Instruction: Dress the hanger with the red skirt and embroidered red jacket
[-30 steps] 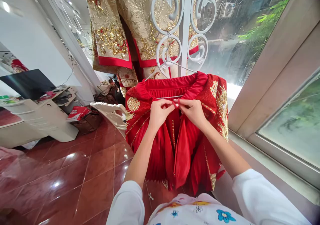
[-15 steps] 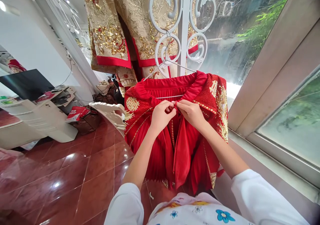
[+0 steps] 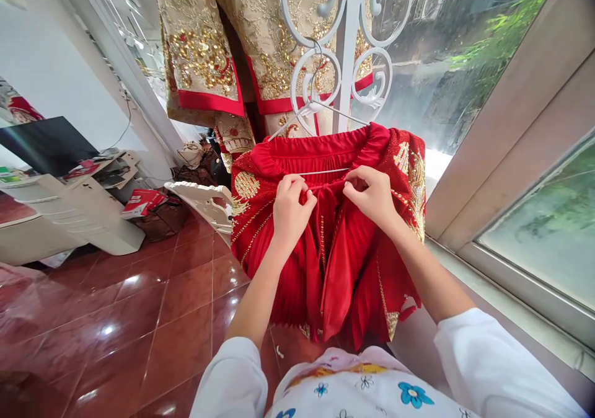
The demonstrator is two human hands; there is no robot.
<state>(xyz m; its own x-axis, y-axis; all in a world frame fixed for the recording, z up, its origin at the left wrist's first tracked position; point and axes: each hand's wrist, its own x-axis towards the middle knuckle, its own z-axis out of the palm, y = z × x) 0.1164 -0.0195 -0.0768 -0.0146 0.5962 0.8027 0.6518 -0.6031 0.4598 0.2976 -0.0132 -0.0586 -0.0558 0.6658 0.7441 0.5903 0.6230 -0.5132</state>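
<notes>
A red pleated skirt [image 3: 341, 263] with gold embroidery hangs from a white hanger [image 3: 320, 111] hooked on a white scrolled metal stand [image 3: 346, 46]. My left hand [image 3: 289, 210] pinches the red waistband near its middle, fingers closed on the cloth. My right hand [image 3: 372, 196] grips the waistband a little to the right, also closed on the fabric. The two hands are a short way apart. Above hangs a beige and gold embroidered jacket [image 3: 223, 40] with red trim.
A large window [image 3: 469, 64] and its sill [image 3: 515, 306] run along the right. Red glossy floor tiles [image 3: 139, 319] lie to the left. A white desk [image 3: 69, 213] with a dark monitor [image 3: 46, 145] stands at far left. A white carved piece [image 3: 204, 201] lies on the floor.
My hands were pinched together at the middle of the waistband; now they have moved apart and slightly up, each holding its own part of the band.
</notes>
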